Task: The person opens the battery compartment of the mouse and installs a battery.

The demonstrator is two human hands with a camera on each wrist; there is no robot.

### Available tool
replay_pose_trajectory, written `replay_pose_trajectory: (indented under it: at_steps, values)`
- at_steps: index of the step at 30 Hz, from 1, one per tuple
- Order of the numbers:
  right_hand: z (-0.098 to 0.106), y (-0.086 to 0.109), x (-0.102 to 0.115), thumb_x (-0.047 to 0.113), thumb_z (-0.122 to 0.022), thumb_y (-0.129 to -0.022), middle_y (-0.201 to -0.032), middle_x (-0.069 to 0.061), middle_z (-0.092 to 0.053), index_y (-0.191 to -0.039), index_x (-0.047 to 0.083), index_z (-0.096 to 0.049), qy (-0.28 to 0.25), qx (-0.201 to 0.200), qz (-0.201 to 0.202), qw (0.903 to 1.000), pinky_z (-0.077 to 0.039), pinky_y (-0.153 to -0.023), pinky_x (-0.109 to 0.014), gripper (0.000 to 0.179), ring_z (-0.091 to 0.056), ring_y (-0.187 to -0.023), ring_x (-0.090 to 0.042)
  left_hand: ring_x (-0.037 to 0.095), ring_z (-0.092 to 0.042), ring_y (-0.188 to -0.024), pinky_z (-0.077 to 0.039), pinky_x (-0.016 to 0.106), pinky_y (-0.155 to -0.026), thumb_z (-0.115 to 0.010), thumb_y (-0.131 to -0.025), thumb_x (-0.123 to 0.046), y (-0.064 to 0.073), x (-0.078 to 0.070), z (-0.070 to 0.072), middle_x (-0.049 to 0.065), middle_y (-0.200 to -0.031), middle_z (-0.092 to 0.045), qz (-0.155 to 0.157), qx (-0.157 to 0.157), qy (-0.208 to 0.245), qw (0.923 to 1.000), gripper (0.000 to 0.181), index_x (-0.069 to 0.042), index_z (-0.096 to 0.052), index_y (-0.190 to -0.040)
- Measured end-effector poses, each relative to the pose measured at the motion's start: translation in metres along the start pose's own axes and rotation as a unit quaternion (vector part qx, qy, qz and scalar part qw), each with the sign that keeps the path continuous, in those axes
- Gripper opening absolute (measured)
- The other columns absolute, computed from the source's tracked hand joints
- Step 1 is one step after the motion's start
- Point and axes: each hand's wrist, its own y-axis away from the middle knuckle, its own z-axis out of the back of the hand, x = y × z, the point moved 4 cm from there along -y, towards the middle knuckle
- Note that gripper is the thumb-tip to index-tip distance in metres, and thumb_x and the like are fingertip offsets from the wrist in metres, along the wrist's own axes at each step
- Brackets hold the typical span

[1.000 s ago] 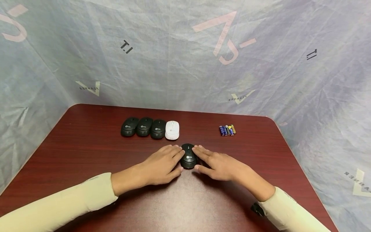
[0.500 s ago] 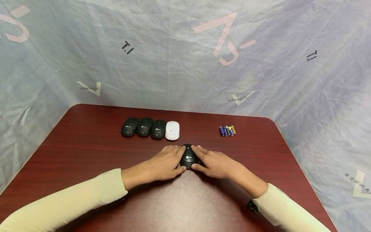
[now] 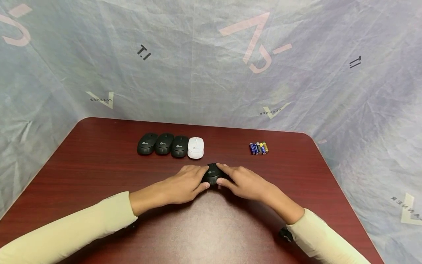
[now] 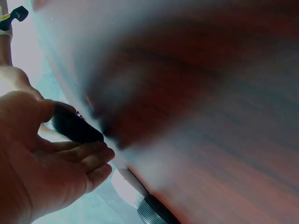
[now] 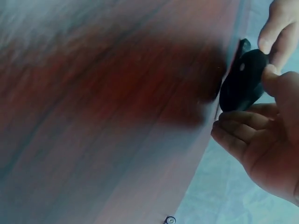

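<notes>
Pinching black mouse (image 3: 211, 176) from both sides with left hand (image 3: 185, 185) and right hand (image 3: 248, 183), holding it tilted, near white mouse (image 3: 196, 147) on red-brown table (image 3: 211, 223).

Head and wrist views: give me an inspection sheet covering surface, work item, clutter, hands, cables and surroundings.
Surface: reddish-brown wood-grain table, light glare near the front.
Work item: black mouse, between the hands; whether it touches the table cannot be told.
Clutter: three black mice and one white mouse in a row; batteries grouped to the right.
Hands: left hand and right hand hold the black mouse from opposite sides.
Cables: nothing seen.
Surroundings: wrinkled pale cloth backdrop with printed lettering; cream sleeves on both arms.
</notes>
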Motion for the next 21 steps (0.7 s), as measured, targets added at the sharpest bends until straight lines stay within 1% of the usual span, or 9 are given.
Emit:
replay_pose_trajectory:
  at_steps: [3,6,9,11,12,16,18,19,21]
  values:
    - [0.001,-0.001,0.001,0.04,-0.066,-0.116,-0.139,-0.017,-0.079,-0.165,-0.004,-0.052,-0.022,-0.013,0.005,0.9996,-0.065,-0.103,-0.044,0.067,-0.076,-0.112,-0.015,0.044,-0.061,-0.147,-0.043,0.064,-0.131,-0.051,-0.122,-0.03,0.001,0.002,0.005,0.027,-0.154,-0.065,-0.008,-0.02,0.009,0.9997,0.055,0.01,-0.05,-0.159]
    - [0.002,-0.003,0.002,0.031,-0.072,-0.113,-0.131,-0.013,-0.082,-0.156,-0.003,-0.061,-0.032,-0.046,0.014,0.9984,-0.065,-0.091,-0.036,0.056,-0.072,-0.099,-0.008,0.038,-0.066,-0.138,-0.046,0.062,-0.127,-0.048,-0.123,-0.03,0.0,0.005,0.011,0.02,-0.141,-0.071,-0.016,-0.047,0.02,0.9986,0.047,0.004,-0.055,-0.155]
    - [0.003,-0.006,0.006,0.023,-0.073,-0.113,-0.115,-0.002,-0.085,-0.141,0.004,-0.072,-0.052,-0.076,0.017,0.9956,-0.062,-0.084,-0.03,0.034,-0.07,-0.093,-0.004,0.029,-0.07,-0.125,-0.053,0.058,-0.119,-0.047,-0.123,-0.027,-0.002,0.006,0.017,0.012,-0.129,-0.074,-0.026,-0.084,0.038,0.9954,0.036,-0.003,-0.062,-0.145]
    - [0.003,-0.007,0.009,0.021,-0.072,-0.113,-0.108,0.003,-0.085,-0.134,0.007,-0.075,-0.077,-0.084,0.014,0.9934,-0.063,-0.084,-0.028,0.025,-0.072,-0.093,-0.004,0.023,-0.07,-0.115,-0.058,0.052,-0.111,-0.048,-0.123,-0.026,-0.003,0.007,0.021,0.008,-0.122,-0.074,-0.025,-0.103,0.066,0.9922,0.03,-0.006,-0.065,-0.138]
    - [0.004,-0.008,0.01,0.021,-0.071,-0.113,-0.108,0.003,-0.084,-0.133,0.007,-0.075,-0.091,-0.084,0.008,0.9922,-0.064,-0.086,-0.028,0.024,-0.074,-0.097,-0.005,0.02,-0.07,-0.111,-0.06,0.049,-0.106,-0.048,-0.123,-0.025,-0.004,0.008,0.023,0.006,-0.12,-0.075,-0.024,-0.112,0.079,0.9902,0.028,-0.007,-0.066,-0.135]
    - [0.003,-0.01,0.012,0.022,-0.07,-0.114,-0.12,-0.002,-0.085,-0.136,0.007,-0.076,-0.141,-0.085,-0.02,0.9861,-0.067,-0.096,-0.034,0.027,-0.078,-0.113,-0.012,0.016,-0.07,-0.104,-0.062,0.043,-0.096,-0.05,-0.123,-0.027,-0.006,0.013,0.026,0.004,-0.115,-0.077,0.006,-0.129,0.14,0.9817,0.028,-0.009,-0.07,-0.132]
    - [0.002,-0.011,0.011,0.023,-0.069,-0.114,-0.123,-0.005,-0.085,-0.136,0.006,-0.076,-0.169,-0.084,-0.035,0.9814,-0.067,-0.096,-0.035,0.029,-0.08,-0.112,-0.015,0.014,-0.071,-0.103,-0.062,0.04,-0.095,-0.051,-0.123,-0.029,-0.006,0.016,0.025,0.002,-0.113,-0.079,0.028,-0.133,0.174,0.9753,0.029,-0.011,-0.071,-0.131]
    - [0.0,-0.012,0.01,0.022,-0.069,-0.114,-0.123,-0.008,-0.085,-0.137,0.004,-0.076,-0.191,-0.082,-0.041,0.9774,-0.068,-0.095,-0.036,0.03,-0.081,-0.11,-0.017,0.013,-0.073,-0.102,-0.063,0.039,-0.095,-0.051,-0.123,-0.031,-0.006,0.018,0.025,0.002,-0.112,-0.08,0.042,-0.134,0.193,0.9711,0.029,-0.012,-0.072,-0.13]
    - [-0.002,-0.013,0.01,0.021,-0.068,-0.115,-0.121,-0.012,-0.085,-0.137,0.002,-0.075,-0.239,-0.076,-0.057,0.9663,-0.07,-0.092,-0.037,0.03,-0.083,-0.104,-0.021,0.011,-0.076,-0.097,-0.066,0.037,-0.091,-0.051,-0.123,-0.032,-0.005,0.02,0.024,0.003,-0.11,-0.082,0.063,-0.134,0.245,0.9581,0.03,-0.013,-0.073,-0.13]
